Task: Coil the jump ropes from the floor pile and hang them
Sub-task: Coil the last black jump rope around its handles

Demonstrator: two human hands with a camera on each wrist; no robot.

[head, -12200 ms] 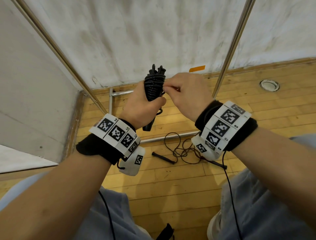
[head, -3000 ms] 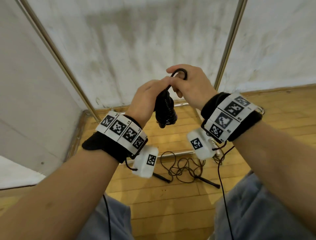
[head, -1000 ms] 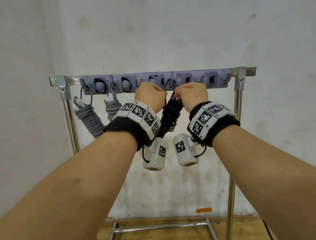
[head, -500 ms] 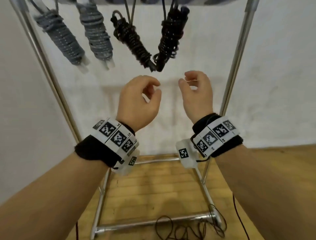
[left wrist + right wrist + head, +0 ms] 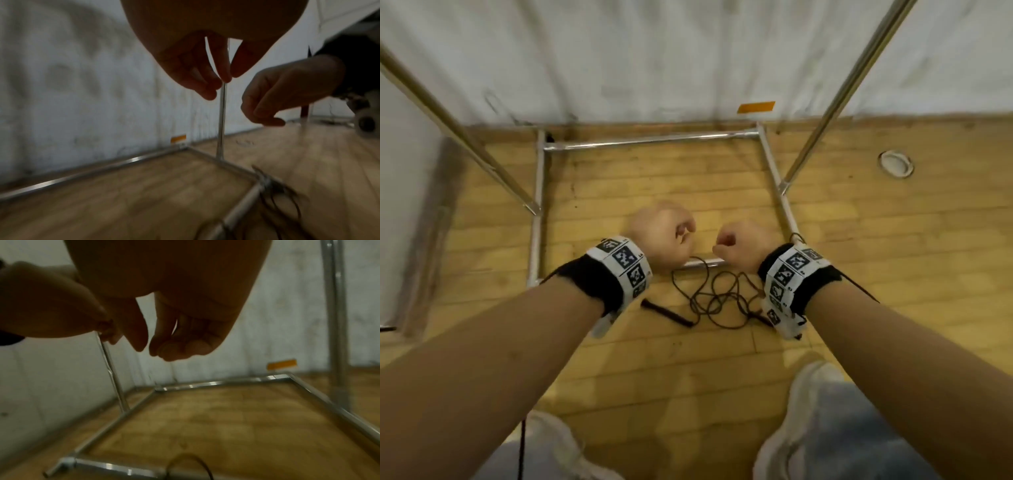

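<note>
Both sets of fingers (image 5: 207,91) hang loosely curled, nothing in them; left hand (image 5: 664,236) and right hand (image 5: 743,245) hover above the floor. Loose rope (image 5: 717,296) lies tangled below, touching the rack (image 5: 650,139) base bar. Best find a handle (image 5: 666,312) first (cord looks snarled), then draw it clear before winding.

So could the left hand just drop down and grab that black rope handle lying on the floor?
Probably yes. The left hand holds nothing, and the handle lies bare on the wooden floor just nearer than it, outside the rack's base bar. Nothing sits between them.
</note>
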